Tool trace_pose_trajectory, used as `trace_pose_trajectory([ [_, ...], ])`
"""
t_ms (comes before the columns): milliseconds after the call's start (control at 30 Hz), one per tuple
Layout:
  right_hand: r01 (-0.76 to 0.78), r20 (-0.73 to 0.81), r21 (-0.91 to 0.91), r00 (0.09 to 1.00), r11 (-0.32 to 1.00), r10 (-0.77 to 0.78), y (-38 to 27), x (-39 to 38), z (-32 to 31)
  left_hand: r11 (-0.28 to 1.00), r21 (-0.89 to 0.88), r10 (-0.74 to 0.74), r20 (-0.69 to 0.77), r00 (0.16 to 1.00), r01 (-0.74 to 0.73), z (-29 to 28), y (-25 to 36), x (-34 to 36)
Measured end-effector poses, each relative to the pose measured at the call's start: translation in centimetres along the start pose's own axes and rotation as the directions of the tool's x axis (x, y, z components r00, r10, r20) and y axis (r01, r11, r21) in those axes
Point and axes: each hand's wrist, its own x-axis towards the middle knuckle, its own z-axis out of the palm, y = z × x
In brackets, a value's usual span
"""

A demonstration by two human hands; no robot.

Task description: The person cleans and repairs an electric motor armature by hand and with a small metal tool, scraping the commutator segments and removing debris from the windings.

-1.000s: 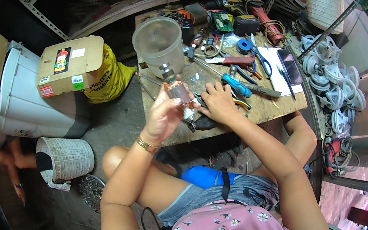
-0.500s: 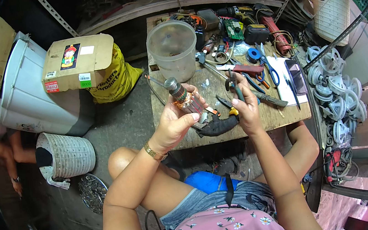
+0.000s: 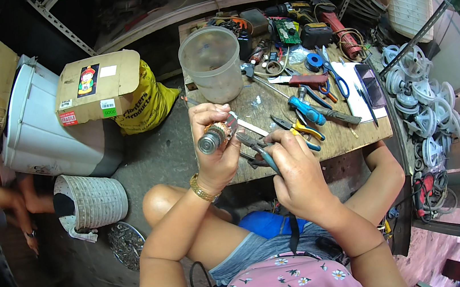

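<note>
My left hand (image 3: 216, 165) is closed round a motor armature (image 3: 212, 139) with copper windings, its ribbed metal end turned toward me. In my right hand (image 3: 297, 178) is a pair of pliers (image 3: 268, 159) with dull green handles. The pliers' jaws lie right beside the armature's core, by my left fingertips; whether they grip anything is hard to make out. Just beyond my right hand, yellow-and-black pliers (image 3: 299, 127) and a blue-handled screwdriver (image 3: 307, 111) lie on the wooden worktable (image 3: 257, 111).
A clear plastic bucket (image 3: 210, 65) stands at the table's far left. Blue scissors (image 3: 338, 78), a tape roll (image 3: 313, 62) and a red power tool (image 3: 341, 35) crowd the right. White plastic parts (image 3: 422, 97) hang beyond. Another person's arm (image 3: 17, 210) shows at far left.
The armature has been turned so its ribbed end points at me. My right hand has come down and left, bringing the pliers' jaws beside it and uncovering the blue-handled screwdriver.
</note>
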Motion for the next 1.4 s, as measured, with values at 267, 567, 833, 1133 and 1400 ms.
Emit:
trace_pose_trajectory([
  [267,0.037,-0.059,-0.147,0.997,0.988,-0.046,-0.6,-0.1,0.1,0.972,0.209,0.111,-0.028,0.993,-0.103,0.2,0.9,0.0],
  [567,0.012,0.035,-0.084,0.999,0.996,-0.010,-0.7,-0.5,-0.3,0.881,0.379,0.303,0.011,0.953,-0.284,0.1,1.1,0.1],
  [833,-0.065,0.039,0.201,0.998,0.977,0.058,1.5,-1.1,1.5,0.936,0.329,0.117,0.039,0.992,-0.123,0.6,1.7,-0.4],
  [1133,-0.386,0.309,0.776,0.922,0.499,0.232,2.3,-0.7,2.6,0.980,-0.151,-0.127,0.014,0.992,0.128,1.5,0.6,-1.2],
  [1400,0.147,-0.003,-0.293,0.988,0.945,-0.154,4.8,0.8,-1.5,0.449,-0.600,-0.582,0.365,0.727,0.662,0.1,2.0,-0.3],
])
